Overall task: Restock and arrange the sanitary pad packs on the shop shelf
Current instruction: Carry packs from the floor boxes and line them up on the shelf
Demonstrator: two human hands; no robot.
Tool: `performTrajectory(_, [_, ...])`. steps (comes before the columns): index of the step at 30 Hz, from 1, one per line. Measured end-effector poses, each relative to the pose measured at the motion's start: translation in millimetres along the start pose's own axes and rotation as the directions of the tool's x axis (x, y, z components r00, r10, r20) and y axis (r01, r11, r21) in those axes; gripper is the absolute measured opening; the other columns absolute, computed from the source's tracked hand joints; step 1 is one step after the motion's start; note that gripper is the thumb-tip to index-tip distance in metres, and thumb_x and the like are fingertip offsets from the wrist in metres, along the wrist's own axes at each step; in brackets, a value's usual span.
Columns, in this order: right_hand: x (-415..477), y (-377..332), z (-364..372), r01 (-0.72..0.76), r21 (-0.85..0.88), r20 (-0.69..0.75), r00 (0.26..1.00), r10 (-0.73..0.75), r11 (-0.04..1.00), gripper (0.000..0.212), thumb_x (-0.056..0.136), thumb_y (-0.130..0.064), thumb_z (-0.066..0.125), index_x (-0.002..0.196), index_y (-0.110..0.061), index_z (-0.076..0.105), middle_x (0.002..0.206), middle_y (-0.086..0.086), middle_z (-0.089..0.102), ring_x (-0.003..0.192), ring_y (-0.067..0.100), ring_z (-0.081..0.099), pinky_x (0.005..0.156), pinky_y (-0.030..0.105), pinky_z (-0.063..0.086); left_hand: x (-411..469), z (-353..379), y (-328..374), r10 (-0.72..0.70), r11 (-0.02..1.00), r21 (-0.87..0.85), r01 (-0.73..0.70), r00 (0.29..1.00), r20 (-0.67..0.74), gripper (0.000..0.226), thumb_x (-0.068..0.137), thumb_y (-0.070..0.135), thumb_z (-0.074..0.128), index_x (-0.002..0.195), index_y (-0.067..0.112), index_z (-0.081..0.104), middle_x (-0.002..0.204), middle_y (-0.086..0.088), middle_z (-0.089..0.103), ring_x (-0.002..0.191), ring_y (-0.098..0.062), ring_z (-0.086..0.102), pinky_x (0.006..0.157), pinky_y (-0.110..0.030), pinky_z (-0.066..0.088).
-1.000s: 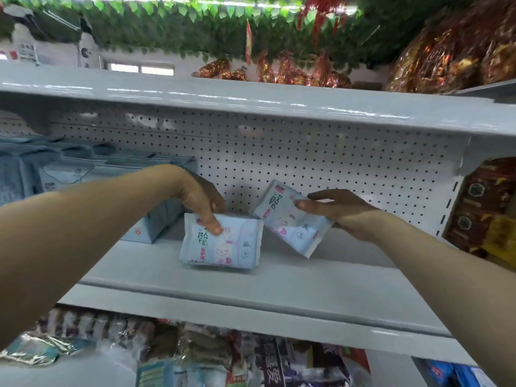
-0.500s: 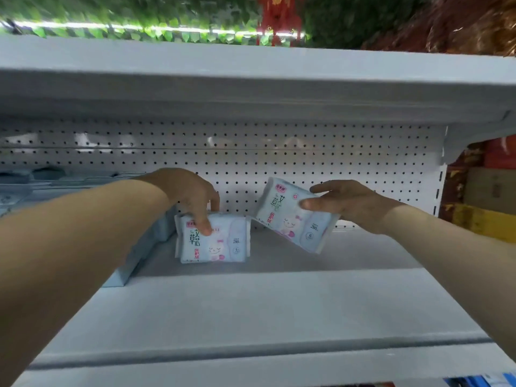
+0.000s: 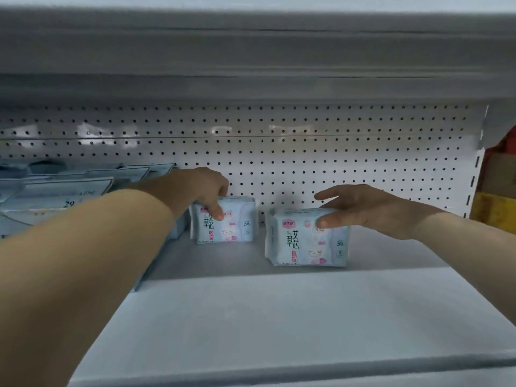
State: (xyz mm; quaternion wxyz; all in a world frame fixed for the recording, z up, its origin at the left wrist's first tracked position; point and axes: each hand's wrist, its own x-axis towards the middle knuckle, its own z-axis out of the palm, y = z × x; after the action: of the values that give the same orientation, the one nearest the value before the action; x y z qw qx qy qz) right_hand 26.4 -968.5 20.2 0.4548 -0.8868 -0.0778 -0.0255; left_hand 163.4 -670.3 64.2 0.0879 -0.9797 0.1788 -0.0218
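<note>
Two pale blue sanitary pad packs with pink print stand upright on the white shelf (image 3: 251, 317). The left pack (image 3: 234, 222) stands at the back near the pegboard; my left hand (image 3: 195, 191) grips its top, fingers curled over the front. The right pack (image 3: 304, 241) stands a little further forward, apart from the first. My right hand (image 3: 360, 208) holds its top right corner, thumb on the front and fingers stretched over the top.
Pale blue boxes (image 3: 55, 196) fill the shelf's left end, right beside the left pack. A white pegboard (image 3: 307, 157) backs the shelf and the upper shelf (image 3: 251, 65) hangs low overhead. Brown and yellow goods (image 3: 497, 196) lie past the right upright.
The right pack went from tilted in the air to standing upright on the shelf. The left pack was pushed back towards the pegboard. My view moved closer and lower.
</note>
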Motion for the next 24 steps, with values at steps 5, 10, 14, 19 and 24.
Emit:
performTrajectory(5, [-0.7,1.1,7.2,0.022,-0.016,0.000,1.000,-0.022,1.000,0.062,0.065,-0.036,0.085,0.123,-0.023,0.066,0.114,-0.007,0.074,0.111,0.009,0.066,0.093,0.023,0.047,4.1,5.5,-4.0,-0.020,1.000,-0.019,0.019,0.999,-0.049,0.062,0.078,0.039,0.083,0.130,0.021,0.053,0.123,-0.005,0.058,0.106,-0.022,0.052,0.085,-0.033,0.045])
performTrajectory(10, [-1.4,2.6,10.2,0.016,-0.063,-0.006,1.000,-0.017,0.998,0.045,0.075,-0.038,0.084,0.114,-0.020,0.071,0.107,-0.005,0.076,0.106,0.011,0.068,0.087,0.023,0.048,7.0,11.8,-4.9,-0.050,0.995,0.082,0.060,0.992,-0.117,0.065,0.080,0.046,0.079,0.134,0.023,0.052,0.126,-0.006,0.059,0.116,-0.025,0.049,0.087,-0.035,0.043])
performTrajectory(14, [0.3,7.0,12.0,0.014,-0.060,-0.029,0.999,-0.016,0.998,0.057,0.066,-0.049,0.088,0.114,-0.024,0.070,0.105,-0.004,0.075,0.098,0.014,0.065,0.077,0.028,0.047,10.6,16.8,-9.1,-0.055,0.993,0.094,0.071,0.986,-0.156,0.063,0.079,0.047,0.079,0.132,0.025,0.053,0.124,-0.005,0.060,0.119,-0.025,0.047,0.087,-0.036,0.041])
performTrajectory(19, [-2.3,10.4,11.9,0.023,0.038,-0.015,1.000,-0.022,0.999,0.056,0.069,-0.032,0.089,0.120,-0.020,0.069,0.113,0.001,0.074,0.107,0.019,0.069,0.089,0.035,0.055,9.6,18.3,-14.5,-0.031,0.997,0.065,0.043,0.983,-0.181,0.064,0.076,0.047,0.081,0.131,0.026,0.056,0.126,-0.003,0.062,0.119,-0.024,0.049,0.092,-0.039,0.047])
performTrajectory(24, [-2.0,11.0,15.6,0.018,0.087,-0.017,1.000,-0.016,0.996,0.063,0.065,-0.032,0.084,0.124,-0.021,0.064,0.115,0.000,0.074,0.107,0.015,0.069,0.085,0.026,0.056,6.5,19.9,-19.7,-0.003,1.000,0.025,0.007,0.985,-0.172,0.063,0.074,0.045,0.083,0.128,0.025,0.058,0.125,-0.003,0.063,0.115,-0.024,0.051,0.093,-0.041,0.049])
